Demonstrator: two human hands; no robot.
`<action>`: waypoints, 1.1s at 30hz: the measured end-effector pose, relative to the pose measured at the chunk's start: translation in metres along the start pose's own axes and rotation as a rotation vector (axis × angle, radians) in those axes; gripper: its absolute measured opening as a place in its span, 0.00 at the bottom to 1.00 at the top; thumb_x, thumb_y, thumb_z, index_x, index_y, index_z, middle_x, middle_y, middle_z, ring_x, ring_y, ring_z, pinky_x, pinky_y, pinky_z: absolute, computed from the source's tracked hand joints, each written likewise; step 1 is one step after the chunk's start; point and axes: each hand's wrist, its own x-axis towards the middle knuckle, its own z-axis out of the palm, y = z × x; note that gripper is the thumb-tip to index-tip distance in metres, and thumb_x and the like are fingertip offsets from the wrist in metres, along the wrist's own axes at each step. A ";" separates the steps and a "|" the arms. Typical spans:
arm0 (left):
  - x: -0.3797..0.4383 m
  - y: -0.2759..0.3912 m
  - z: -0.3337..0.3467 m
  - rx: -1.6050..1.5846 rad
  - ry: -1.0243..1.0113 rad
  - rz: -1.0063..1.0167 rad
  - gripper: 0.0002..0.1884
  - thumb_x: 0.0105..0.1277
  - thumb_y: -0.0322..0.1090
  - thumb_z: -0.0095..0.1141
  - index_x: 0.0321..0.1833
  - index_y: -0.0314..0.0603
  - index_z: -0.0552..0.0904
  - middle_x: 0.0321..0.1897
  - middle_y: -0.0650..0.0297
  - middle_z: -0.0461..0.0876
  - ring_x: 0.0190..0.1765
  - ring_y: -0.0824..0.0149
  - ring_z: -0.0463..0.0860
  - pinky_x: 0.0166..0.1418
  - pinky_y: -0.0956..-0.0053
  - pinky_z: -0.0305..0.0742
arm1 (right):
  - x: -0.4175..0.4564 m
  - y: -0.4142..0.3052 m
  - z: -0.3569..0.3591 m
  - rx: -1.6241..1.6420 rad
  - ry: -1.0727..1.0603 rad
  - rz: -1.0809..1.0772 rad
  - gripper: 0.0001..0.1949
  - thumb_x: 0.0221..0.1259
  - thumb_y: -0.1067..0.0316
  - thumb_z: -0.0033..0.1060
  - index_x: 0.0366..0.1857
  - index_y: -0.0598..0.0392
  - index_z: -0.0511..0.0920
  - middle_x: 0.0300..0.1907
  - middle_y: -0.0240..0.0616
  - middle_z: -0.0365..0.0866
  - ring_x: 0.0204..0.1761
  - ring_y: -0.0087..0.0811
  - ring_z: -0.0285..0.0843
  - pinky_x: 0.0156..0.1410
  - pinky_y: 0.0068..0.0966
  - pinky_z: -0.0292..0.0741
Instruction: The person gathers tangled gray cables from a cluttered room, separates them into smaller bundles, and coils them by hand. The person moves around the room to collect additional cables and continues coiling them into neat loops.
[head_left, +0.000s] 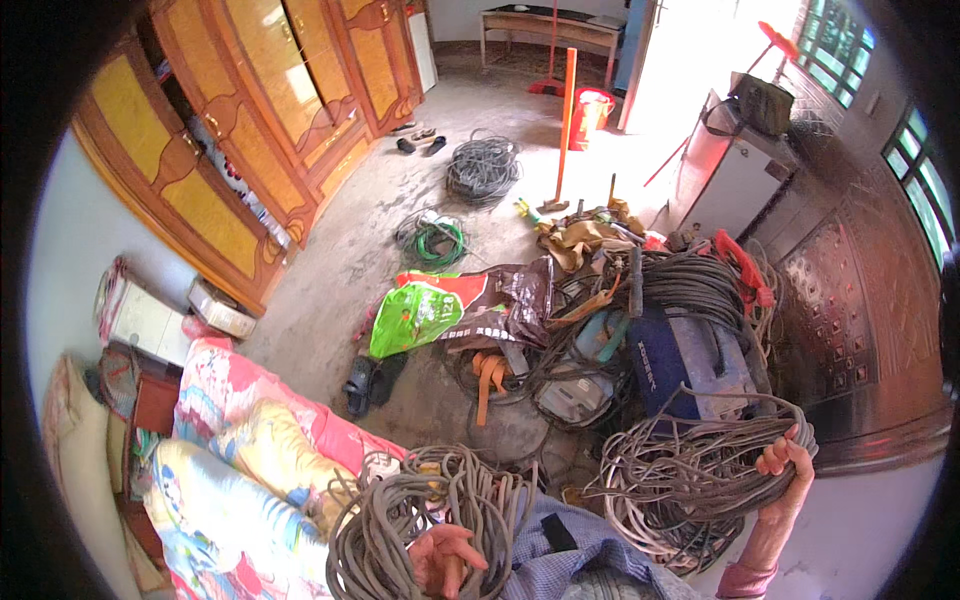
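Note:
My right hand (784, 457) grips the top of a large coil of grey cable (697, 465), and its loops hang down to the left. At the bottom, my left hand (446, 559) is inside the ring of another thick grey cable coil (371, 536). Its palm shows and its fingers are apart. Whether that coil rests on my wrist is hidden. Between the two coils lies blue checked cloth (536, 517). Just beyond the right coil stands a blue machine case (664, 367) with black cable (690, 281) heaped on it.
A bed with patterned bedding (247, 480) is at the left. Ahead lie a printed plastic sack (465, 307), slippers (360, 382), a green cable coil (435, 244) and a dark wire coil (484, 171). A long-handled hammer (566, 127) stands upright near a red bucket (590, 120).

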 end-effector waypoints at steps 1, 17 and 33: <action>0.002 0.000 0.005 0.001 0.000 0.002 0.30 0.73 0.48 0.23 0.61 0.22 0.58 0.42 0.27 0.74 0.16 0.64 0.79 0.20 0.78 0.73 | 0.007 0.000 0.000 -0.009 0.008 -0.011 0.13 0.54 0.70 0.51 0.46 0.54 0.73 0.22 0.25 0.60 0.21 0.19 0.57 0.29 0.20 0.59; 0.093 0.063 0.083 0.127 0.031 -0.215 0.27 0.73 0.45 0.24 0.61 0.25 0.63 0.45 0.34 0.76 0.20 0.72 0.78 0.26 0.83 0.71 | 0.026 0.027 0.013 0.132 -0.044 -0.012 0.13 0.57 0.71 0.52 0.46 0.57 0.71 0.22 0.25 0.59 0.22 0.19 0.56 0.30 0.20 0.59; 0.199 0.347 -0.101 -0.123 -0.083 0.004 0.30 0.73 0.50 0.22 0.65 0.28 0.60 0.48 0.34 0.74 0.18 0.74 0.74 0.26 0.81 0.71 | 0.093 0.197 0.320 -0.290 0.223 -0.212 0.10 0.57 0.67 0.54 0.43 0.51 0.73 0.21 0.23 0.59 0.21 0.19 0.56 0.28 0.20 0.59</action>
